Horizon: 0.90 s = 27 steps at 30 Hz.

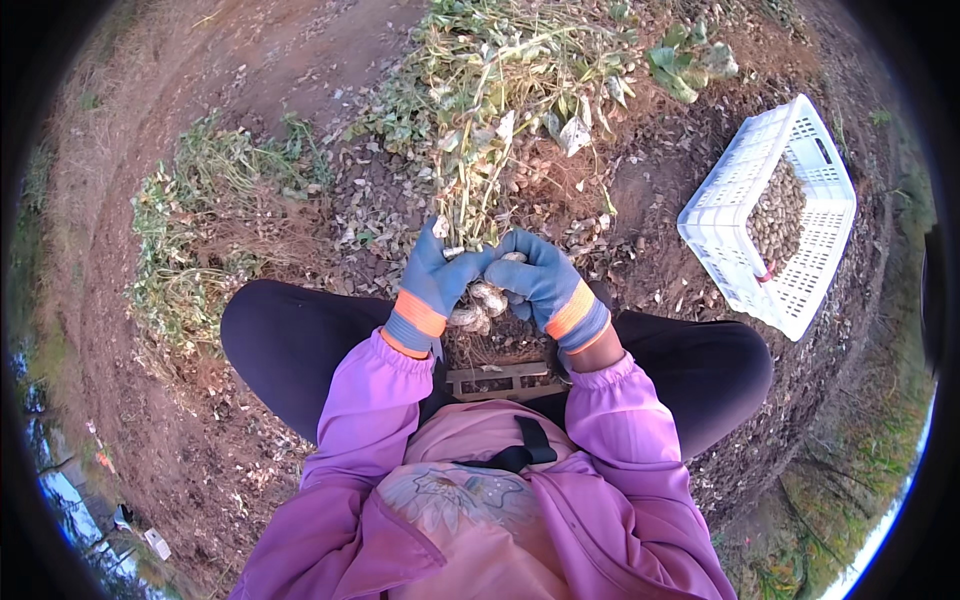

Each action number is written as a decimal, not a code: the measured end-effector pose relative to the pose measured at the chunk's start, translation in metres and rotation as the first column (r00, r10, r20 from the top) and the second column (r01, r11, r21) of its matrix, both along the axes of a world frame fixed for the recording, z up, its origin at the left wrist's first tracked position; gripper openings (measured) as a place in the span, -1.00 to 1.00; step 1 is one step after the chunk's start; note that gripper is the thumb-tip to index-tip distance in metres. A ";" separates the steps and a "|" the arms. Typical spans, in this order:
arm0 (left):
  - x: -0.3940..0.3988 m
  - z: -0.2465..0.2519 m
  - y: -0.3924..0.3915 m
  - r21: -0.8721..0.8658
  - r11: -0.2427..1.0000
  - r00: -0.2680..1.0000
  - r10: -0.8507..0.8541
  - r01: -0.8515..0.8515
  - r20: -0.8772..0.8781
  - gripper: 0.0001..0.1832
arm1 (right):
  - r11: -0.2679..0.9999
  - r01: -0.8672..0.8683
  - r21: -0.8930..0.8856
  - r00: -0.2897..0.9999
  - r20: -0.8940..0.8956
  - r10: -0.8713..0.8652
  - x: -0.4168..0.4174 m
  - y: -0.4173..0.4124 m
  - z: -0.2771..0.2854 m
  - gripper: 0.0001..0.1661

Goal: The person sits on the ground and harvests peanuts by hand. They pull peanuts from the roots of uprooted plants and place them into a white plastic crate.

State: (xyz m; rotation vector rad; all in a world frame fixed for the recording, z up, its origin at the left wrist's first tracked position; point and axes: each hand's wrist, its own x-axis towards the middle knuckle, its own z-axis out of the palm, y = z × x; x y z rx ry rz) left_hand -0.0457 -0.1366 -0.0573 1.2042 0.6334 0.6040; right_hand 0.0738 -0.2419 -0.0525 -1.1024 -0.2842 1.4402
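In front of my lap, my left hand [442, 274], in a blue glove with an orange cuff, grips the lower stems of a bundle of peanut plants [472, 176]. The leafy tops point away from me. My right hand [536, 270], gloved the same way, touches the left one and is curled around peanut pods at the root end. Several pale peanut pods [480, 304] hang just below and between both hands. The right fingertips are partly hidden, so the exact pods they hold cannot be told.
A white plastic crate [720, 202] partly filled with peanuts [780, 210] sits tilted at the right. A heap of peanut plants [540, 45] lies ahead, another pile [217, 217] at the left. Below my hands, between my legs, is a slatted frame [510, 371]. Dry leaves litter the soil.
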 end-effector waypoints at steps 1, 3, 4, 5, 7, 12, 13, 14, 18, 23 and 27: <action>0.001 -0.005 -0.001 0.016 1.000 1.000 0.016 -0.016 -0.002 -0.63 | 1.000 0.008 -0.010 1.000 0.011 -0.008 0.000 0.000 0.000 -0.81; 0.000 -0.012 -0.001 -0.021 1.000 1.000 0.023 -0.024 -0.016 -0.65 | 0.999 0.025 -0.031 0.999 0.033 -0.024 -0.001 0.000 0.000 -0.77; -0.004 -0.014 0.000 -0.074 0.997 1.000 0.013 -0.015 -0.027 -0.66 | 0.996 0.082 -0.025 0.997 0.004 -0.082 -0.002 0.000 0.000 -0.79; -0.006 -0.015 0.001 -0.127 0.992 0.999 0.002 -0.007 -0.038 -0.66 | 0.990 0.139 -0.021 0.990 -0.026 -0.139 -0.003 0.000 0.000 -0.81; -0.002 -0.010 -0.003 -0.186 0.982 0.999 -0.029 0.034 0.029 -0.71 | 0.970 0.243 0.009 0.967 -0.088 -0.241 -0.004 0.000 -0.006 -0.84; 0.003 -0.014 -0.011 -0.244 0.967 0.990 -0.034 0.068 0.139 -0.78 | 0.935 0.354 0.026 0.911 -0.238 -0.338 0.002 -0.001 -0.017 -0.88; 0.000 -0.016 -0.010 -0.076 0.992 0.995 -0.094 0.096 0.036 -0.80 | 0.935 0.353 0.024 0.905 -0.261 -0.335 0.004 -0.003 -0.018 -0.88; -0.002 -0.018 -0.008 0.100 0.986 0.989 -0.125 0.133 -0.079 -0.80 | 0.934 0.357 0.032 0.901 -0.276 -0.335 0.006 -0.005 -0.023 -0.88; 0.004 -0.010 -0.011 -0.136 0.982 0.992 -0.127 0.128 0.011 -0.73 | 0.883 0.458 -0.102 0.852 -0.231 -0.469 0.005 -0.005 -0.008 -0.88; 0.001 -0.026 -0.004 -0.314 0.939 0.989 -0.111 0.138 0.103 -0.64 | 0.768 0.641 -0.009 0.754 -0.182 -0.631 0.056 -0.016 -0.018 -0.79; 0.009 -0.001 -0.011 -0.375 0.927 0.997 0.030 0.001 0.076 -0.91 | 0.461 0.887 -0.032 0.461 0.129 -0.878 0.181 -0.069 -0.023 -0.79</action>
